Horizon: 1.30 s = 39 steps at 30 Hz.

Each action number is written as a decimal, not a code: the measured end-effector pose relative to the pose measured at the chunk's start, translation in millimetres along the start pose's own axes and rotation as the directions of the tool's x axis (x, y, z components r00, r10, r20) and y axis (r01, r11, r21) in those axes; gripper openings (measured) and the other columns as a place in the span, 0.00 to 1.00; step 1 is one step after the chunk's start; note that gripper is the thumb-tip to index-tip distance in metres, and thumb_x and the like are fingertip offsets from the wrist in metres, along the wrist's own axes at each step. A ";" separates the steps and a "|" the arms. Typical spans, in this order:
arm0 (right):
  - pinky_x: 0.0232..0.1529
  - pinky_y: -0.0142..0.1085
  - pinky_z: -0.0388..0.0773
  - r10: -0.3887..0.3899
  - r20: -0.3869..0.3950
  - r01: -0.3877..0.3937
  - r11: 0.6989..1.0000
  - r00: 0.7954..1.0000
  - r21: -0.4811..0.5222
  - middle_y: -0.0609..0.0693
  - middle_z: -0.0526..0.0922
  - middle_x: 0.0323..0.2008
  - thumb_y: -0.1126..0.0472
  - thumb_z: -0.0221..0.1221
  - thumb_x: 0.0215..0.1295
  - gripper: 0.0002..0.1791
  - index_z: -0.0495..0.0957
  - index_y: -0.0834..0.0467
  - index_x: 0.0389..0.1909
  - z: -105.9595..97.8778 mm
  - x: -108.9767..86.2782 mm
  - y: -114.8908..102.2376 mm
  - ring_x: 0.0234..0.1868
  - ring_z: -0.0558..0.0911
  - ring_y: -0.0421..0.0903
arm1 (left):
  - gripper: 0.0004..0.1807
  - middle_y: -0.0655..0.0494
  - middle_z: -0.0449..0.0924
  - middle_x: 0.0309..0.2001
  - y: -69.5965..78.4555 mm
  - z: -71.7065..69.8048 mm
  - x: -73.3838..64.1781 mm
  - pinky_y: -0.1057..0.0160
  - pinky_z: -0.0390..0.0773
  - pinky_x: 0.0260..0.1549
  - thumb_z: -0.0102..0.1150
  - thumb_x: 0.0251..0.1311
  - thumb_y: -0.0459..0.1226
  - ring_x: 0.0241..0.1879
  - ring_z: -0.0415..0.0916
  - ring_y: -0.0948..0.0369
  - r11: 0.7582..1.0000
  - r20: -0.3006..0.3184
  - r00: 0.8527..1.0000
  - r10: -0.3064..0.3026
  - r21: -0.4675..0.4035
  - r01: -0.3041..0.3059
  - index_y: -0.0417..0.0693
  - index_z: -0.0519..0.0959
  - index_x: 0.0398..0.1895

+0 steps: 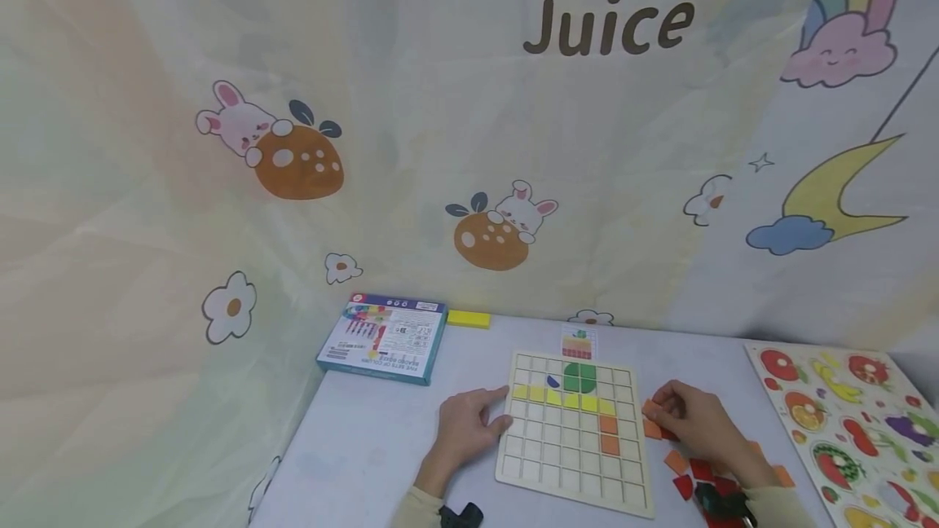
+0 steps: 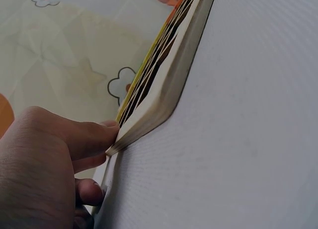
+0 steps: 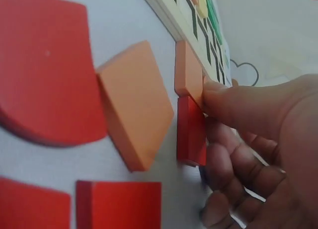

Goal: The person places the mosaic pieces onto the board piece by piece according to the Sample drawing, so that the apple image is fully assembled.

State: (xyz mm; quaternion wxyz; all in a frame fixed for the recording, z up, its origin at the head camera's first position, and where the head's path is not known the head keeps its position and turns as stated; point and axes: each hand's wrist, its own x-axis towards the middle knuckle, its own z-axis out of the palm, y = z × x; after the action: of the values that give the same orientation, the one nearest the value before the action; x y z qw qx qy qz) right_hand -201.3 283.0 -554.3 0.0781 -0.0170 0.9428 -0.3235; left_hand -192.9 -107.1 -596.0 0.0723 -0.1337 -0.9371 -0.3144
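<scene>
My left hand (image 1: pixel 467 424) touches the left edge of a cream grid board (image 1: pixel 555 456), finger and thumb apart along it. On the board lie a row of yellow tiles (image 1: pixel 572 401), green pieces (image 1: pixel 579 377), a small blue piece (image 1: pixel 553 381) and two orange tiles (image 1: pixel 608 424). Just off the board's right edge, my right hand (image 1: pixel 693 422) pinches an orange tile (image 1: pixel 650 407) between thumb and finger. Close by, the right wrist view shows another orange tile (image 3: pixel 136 105), a narrow red piece (image 3: pixel 191 132) and a large curved red piece (image 3: pixel 47 65).
Under and around my right wrist lie loose red pieces (image 1: pixel 702 469) and orange ones. A fruit picture board (image 1: pixel 844 422) lies far right. Behind the grid board are a small picture card (image 1: pixel 579 343), a yellow block (image 1: pixel 468 319) and a flat printed box (image 1: pixel 385 339), near the fabric backdrop.
</scene>
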 end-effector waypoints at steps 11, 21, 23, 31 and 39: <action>0.30 0.32 0.75 -0.048 -0.139 0.060 0.995 0.989 0.082 0.47 0.84 0.32 0.55 0.72 0.67 0.17 0.83 0.55 0.54 1.2 -9.4 -1.8 0.29 0.79 0.39 | 0.24 0.71 0.63 0.14 1.1 -0.1 1.5 0.69 0.56 0.20 0.72 0.61 0.52 0.15 0.55 0.71 1.000 -0.004 1.000 -0.007 0.018 0.007 0.61 0.87 0.61; 0.36 0.29 0.80 0.024 -0.088 -0.008 0.984 0.996 0.178 0.51 0.91 0.42 0.54 0.73 0.67 0.24 0.83 0.56 0.61 19.4 -14.4 -28.8 0.39 0.86 0.43 | 0.25 0.71 0.63 0.14 -0.3 0.9 2.2 0.68 0.56 0.20 0.71 0.61 0.52 0.15 0.55 0.70 1.000 -0.001 1.000 -0.013 0.019 0.013 0.62 0.87 0.61; 0.38 0.29 0.80 0.013 -0.083 0.003 0.984 0.996 0.181 0.51 0.90 0.42 0.56 0.73 0.66 0.23 0.83 0.56 0.61 24.9 -14.5 -32.0 0.39 0.86 0.43 | 0.25 0.71 0.63 0.14 -1.8 2.4 2.1 0.69 0.56 0.20 0.72 0.61 0.52 0.15 0.55 0.70 1.000 0.002 1.000 -0.016 0.017 0.016 0.63 0.86 0.62; 0.35 0.31 0.72 -0.053 -0.092 0.068 0.983 0.994 0.168 0.46 0.84 0.41 0.55 0.76 0.61 0.22 0.85 0.52 0.55 40.9 -14.4 -40.7 0.37 0.76 0.41 | 0.25 0.72 0.63 0.14 -2.8 5.1 1.5 0.69 0.56 0.19 0.72 0.60 0.52 0.15 0.55 0.71 1.000 -0.013 1.000 -0.001 0.019 0.001 0.63 0.86 0.61; 0.44 0.34 0.74 -0.094 -0.110 0.107 0.987 0.990 0.121 0.47 0.83 0.47 0.54 0.79 0.57 0.17 0.89 0.47 0.47 52.3 -11.7 -46.3 0.43 0.75 0.43 | 0.25 0.72 0.62 0.14 -1.7 3.0 0.5 0.69 0.56 0.19 0.72 0.60 0.52 0.15 0.54 0.71 1.000 -0.014 1.000 -0.001 0.025 0.001 0.62 0.87 0.61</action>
State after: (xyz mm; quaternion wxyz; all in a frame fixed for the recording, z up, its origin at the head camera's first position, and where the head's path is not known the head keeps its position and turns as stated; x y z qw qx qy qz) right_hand -182.3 215.6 -565.0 0.0135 -0.0427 0.9212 -0.3865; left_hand -194.0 -106.4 -599.3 0.0803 -0.1300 -0.9405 -0.3035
